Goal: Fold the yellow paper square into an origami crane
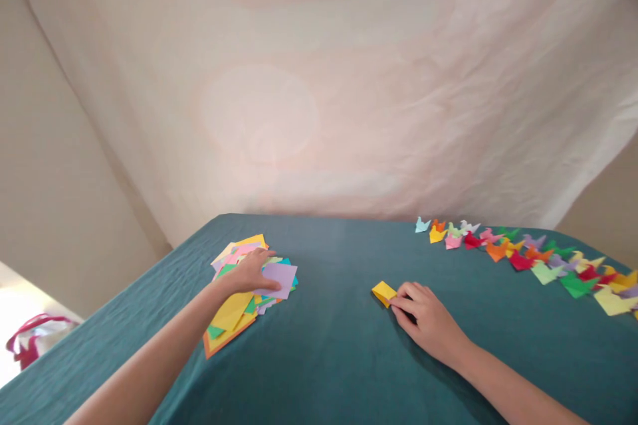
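My right hand (421,319) pinches the near right corner of a small folded yellow paper (383,292) between thumb and fingers. That paper is partly raised, with a fold standing off the cloth. On the left, my left hand (252,272) lies over a loose pile of coloured paper squares (230,313), thumb and fingers spread apart. Beneath its thumb and palm is a lilac paper square (284,279), which juts out to the right on top of the pile. Whether the left fingertips press on a sheet is hard to see.
A teal cloth (319,358) covers the table. Several folded paper birds (497,252) in many colours stand in rows along the far right edge. Behind hangs a pale cloth sheet (349,93). A white and red bag (42,339) sits beyond the table's left edge.
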The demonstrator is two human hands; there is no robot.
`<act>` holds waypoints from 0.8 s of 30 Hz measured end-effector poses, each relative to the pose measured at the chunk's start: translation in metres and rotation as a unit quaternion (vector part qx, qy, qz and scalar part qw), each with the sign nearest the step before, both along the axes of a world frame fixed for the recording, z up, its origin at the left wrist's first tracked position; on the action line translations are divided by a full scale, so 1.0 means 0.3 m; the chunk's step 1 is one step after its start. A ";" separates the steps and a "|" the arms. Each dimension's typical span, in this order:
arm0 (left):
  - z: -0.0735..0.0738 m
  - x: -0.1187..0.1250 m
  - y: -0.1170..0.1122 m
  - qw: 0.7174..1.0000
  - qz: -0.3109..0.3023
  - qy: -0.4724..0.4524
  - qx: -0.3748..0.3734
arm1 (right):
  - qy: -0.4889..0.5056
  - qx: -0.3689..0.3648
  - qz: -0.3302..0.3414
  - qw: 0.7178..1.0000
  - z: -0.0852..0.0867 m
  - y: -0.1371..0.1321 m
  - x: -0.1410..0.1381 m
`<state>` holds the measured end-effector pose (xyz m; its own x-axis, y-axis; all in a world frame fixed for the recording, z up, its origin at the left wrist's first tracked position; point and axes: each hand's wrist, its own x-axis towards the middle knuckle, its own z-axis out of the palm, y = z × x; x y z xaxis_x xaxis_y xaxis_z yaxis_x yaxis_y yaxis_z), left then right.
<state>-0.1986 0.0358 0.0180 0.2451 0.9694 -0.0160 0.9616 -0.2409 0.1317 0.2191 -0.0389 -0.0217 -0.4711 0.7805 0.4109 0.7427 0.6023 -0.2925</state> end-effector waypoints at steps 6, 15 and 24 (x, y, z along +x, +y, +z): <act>0.019 -0.083 0.062 0.998 -0.039 0.031 -0.029 | 0.003 0.002 -0.001 1.000 0.000 -0.001 -0.002; 0.075 -0.031 0.115 0.991 -0.049 0.111 -0.057 | 0.003 0.002 0.001 1.000 0.003 -0.005 0.001; 0.161 -0.007 0.039 0.994 -0.100 -0.004 -0.046 | -0.001 0.005 0.003 1.000 0.009 -0.004 -0.002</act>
